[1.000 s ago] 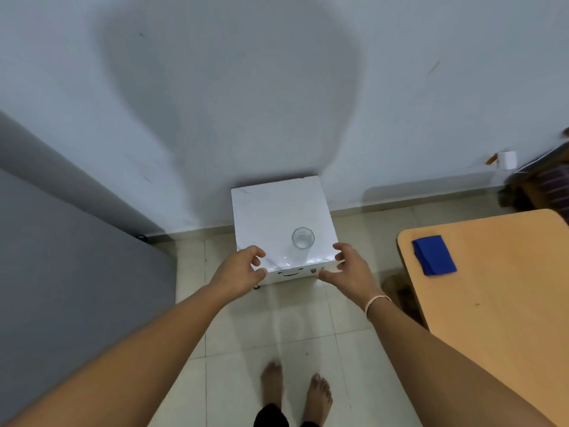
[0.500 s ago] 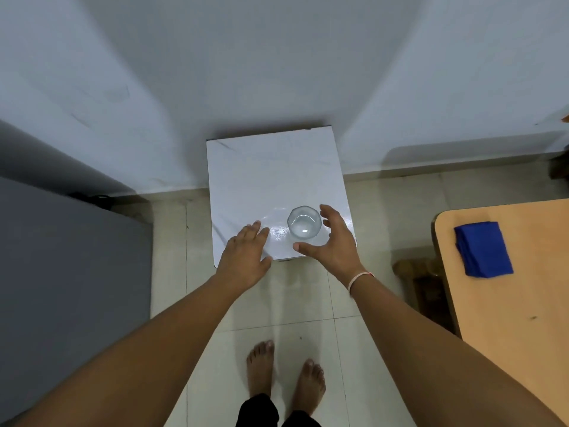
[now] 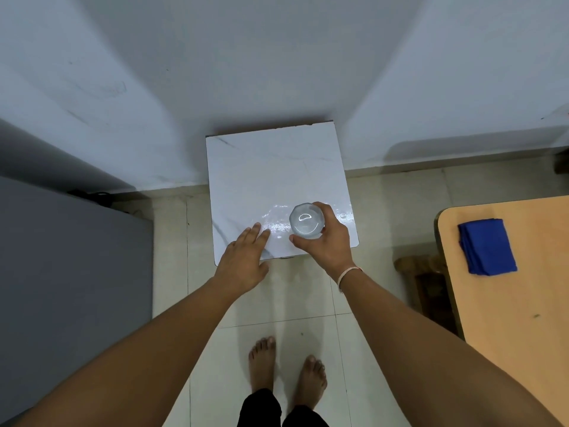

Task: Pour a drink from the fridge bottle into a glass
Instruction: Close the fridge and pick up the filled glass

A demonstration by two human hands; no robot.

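Observation:
A clear empty glass [image 3: 306, 222] stands upright near the front right of a small white marble-topped stand [image 3: 271, 177] set against the wall. My right hand [image 3: 328, 241] wraps around the glass, thumb at its near side and fingers round its far side. My left hand [image 3: 246, 257] lies flat and open, palm down, on the stand's front edge to the left of the glass. No bottle is in view.
A grey fridge-like cabinet [image 3: 67, 272] fills the left side. A wooden table [image 3: 517, 297] stands at the right with a folded blue cloth [image 3: 486, 246] on it and a wooden stool [image 3: 421, 272] beside it. My bare feet are on the tiled floor [image 3: 277, 303].
I have stepped closer and the view has tilted down. My right hand has closed around the glass. My left hand has come to rest flat on the stand's front edge.

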